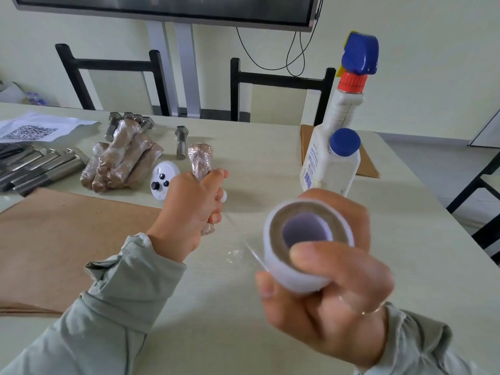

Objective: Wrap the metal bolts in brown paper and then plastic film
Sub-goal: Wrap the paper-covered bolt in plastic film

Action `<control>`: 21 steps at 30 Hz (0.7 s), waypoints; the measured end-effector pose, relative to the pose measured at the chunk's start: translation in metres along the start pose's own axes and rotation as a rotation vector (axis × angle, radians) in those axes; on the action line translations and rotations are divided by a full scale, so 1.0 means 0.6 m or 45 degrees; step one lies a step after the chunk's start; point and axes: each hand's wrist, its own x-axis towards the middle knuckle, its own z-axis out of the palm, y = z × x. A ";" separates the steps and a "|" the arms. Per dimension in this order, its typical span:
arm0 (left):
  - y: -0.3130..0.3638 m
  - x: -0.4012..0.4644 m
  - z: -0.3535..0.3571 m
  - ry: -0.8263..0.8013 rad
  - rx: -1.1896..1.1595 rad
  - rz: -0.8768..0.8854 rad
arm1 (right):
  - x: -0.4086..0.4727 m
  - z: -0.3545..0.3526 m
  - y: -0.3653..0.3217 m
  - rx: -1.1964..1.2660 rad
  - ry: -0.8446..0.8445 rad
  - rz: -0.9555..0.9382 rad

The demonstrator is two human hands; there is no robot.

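Observation:
My left hand [189,209] grips a bolt wrapped in brown paper and plastic film [200,161], held upright above the table. My right hand [324,288] holds a roll of plastic film [303,239] close to the camera, its hollow core facing me. A thin stretch of clear film [240,239] runs from the roll toward the wrapped bolt. A pile of wrapped bolts [121,163] lies at the back left. One bare bolt [180,142] stands upright beside the pile, and more bare bolts [40,166] lie at the far left. A brown paper sheet [67,239] covers the table's left side.
A white remote [162,178] lies behind my left hand. A spray bottle [338,117] and a small blue-capped bottle [341,163] stand at the back right on brown card [368,166]. A QR-code sheet [35,128] lies far left. Two black chairs [270,85] stand behind the table.

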 end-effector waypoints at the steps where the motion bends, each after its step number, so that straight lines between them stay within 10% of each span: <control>1: -0.002 0.000 0.002 0.017 0.027 0.010 | 0.000 -0.001 0.001 -0.057 0.119 0.019; 12: -0.006 -0.029 0.016 -0.747 -0.402 -0.325 | 0.017 -0.037 0.070 0.189 1.018 1.136; 21: 0.011 -0.012 0.005 -0.190 -0.711 -0.311 | -0.003 -0.020 0.083 0.352 0.680 1.341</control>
